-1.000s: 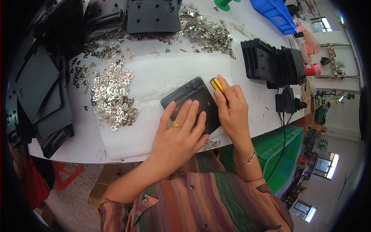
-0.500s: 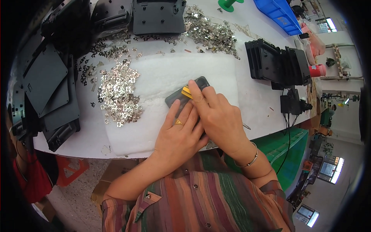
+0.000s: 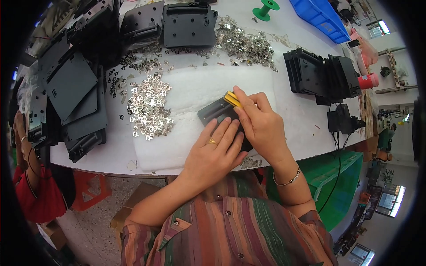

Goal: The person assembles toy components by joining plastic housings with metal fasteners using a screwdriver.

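A dark grey plastic panel [image 3: 214,111] lies tilted on a white foam sheet [image 3: 186,86] in front of me. My left hand [image 3: 217,146], a ring on one finger, lays its fingers across the panel, with the thumb at the near edge. My right hand [image 3: 262,126] pinches a yellow bar-shaped piece with a dark line along it [image 3: 232,99] between thumb and fingers. The yellow piece is at the panel's far edge; its lower end and the panel's right part are hidden by my hands. Left of the panel is a heap of small shiny metal clips [image 3: 148,106].
Dark plastic panels [image 3: 73,86] are piled at left, with more housings [image 3: 190,26] at the back. Another metal heap [image 3: 248,42], a green spool [image 3: 265,9] and a blue crate [image 3: 319,20] lie beyond. Black housings [image 3: 319,73] stand right. A co-worker's arm [image 3: 26,150] shows at far left.
The whole view has shifted slightly. My right hand has drawn the yellow piece rightward along the panel to its far edge, with the fingers now more bent. My left hand stays on the panel.
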The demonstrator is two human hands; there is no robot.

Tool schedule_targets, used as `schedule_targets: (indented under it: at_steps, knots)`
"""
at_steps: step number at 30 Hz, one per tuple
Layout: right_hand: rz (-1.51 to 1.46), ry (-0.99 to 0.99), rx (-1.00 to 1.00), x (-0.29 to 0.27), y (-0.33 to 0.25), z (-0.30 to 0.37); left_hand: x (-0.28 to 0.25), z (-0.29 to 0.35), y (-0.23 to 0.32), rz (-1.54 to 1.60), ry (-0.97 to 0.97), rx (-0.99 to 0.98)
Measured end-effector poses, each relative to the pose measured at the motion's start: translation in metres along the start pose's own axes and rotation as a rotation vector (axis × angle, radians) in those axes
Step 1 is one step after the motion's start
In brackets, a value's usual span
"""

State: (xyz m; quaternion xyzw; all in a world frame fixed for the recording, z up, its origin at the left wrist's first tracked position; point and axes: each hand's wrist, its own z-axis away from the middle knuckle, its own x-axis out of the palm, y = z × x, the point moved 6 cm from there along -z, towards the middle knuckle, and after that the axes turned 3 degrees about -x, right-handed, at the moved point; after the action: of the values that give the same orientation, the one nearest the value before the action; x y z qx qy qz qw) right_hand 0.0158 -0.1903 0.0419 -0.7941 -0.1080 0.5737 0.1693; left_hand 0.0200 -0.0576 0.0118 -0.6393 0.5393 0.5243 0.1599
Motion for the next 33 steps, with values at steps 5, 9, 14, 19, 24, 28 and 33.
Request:
schedule_targets:
  at_steps: [5,9,14,19,24,28,33]
  knots:
    - [-0.01,-0.074,-0.061,0.01,-0.006,0.0,-0.004,-0.001,0.004,0.025,0.115,0.053]
    - [0.126,-0.123,-0.095,0.01,-0.016,-0.001,-0.006,-0.002,0.005,0.025,0.115,0.063]
    - [0.132,-0.126,-0.09,0.013,-0.014,0.002,-0.004,-0.001,0.005,0.038,0.106,0.059]
    - [-0.218,-0.064,0.01,0.005,0.009,0.004,-0.006,0.0,0.005,0.033,0.081,0.054]
    - [-0.181,-0.075,0.168,0.0,0.037,0.005,-0.003,0.001,0.003,0.028,0.045,0.057]
    - [-0.258,-0.152,0.21,0.001,0.029,0.004,-0.007,0.0,0.003,0.052,0.016,0.049]
    - [-0.394,-0.15,0.214,0.005,0.042,0.004,-0.007,0.001,0.003,0.084,-0.029,0.056]
